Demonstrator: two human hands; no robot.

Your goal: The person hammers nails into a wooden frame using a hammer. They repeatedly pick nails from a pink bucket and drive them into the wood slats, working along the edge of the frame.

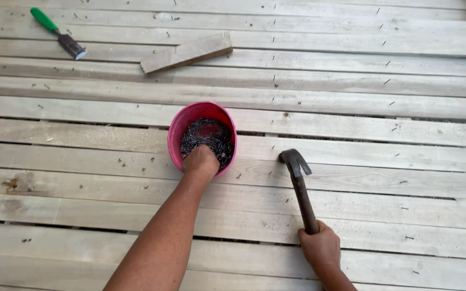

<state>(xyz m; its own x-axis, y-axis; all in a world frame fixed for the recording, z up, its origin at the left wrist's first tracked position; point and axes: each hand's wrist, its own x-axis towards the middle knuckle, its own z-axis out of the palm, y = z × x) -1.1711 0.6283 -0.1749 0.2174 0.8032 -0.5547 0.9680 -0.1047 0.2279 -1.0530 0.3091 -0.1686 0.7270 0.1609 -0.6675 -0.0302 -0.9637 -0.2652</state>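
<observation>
Nails [211, 137]: they are lying in a heap inside the pink bucket [176, 126], which is standing on the boards [351, 129] in the middle of the view.
Left hand [200, 161]: you are reaching into the bucket with it, and it is resting on the heap at the near side. The fingers are curling down into the nails, but I cannot tell whether they are already gripping any.
Right hand [320, 247]: you are holding the hammer [299, 186] by the low end of the handle, fingers closed around it. The head is lying on a board, just beside the bucket on the right.
Done: many small dark nail heads are already showing in the far boards, so I am judging that part as nailed.
Left: no nail is standing under the hammer now; the near boards are showing fewer heads.
Around: a green-handled chisel [60, 35] and a short piece of wood [187, 53] are lying well apart, at the far side.
</observation>
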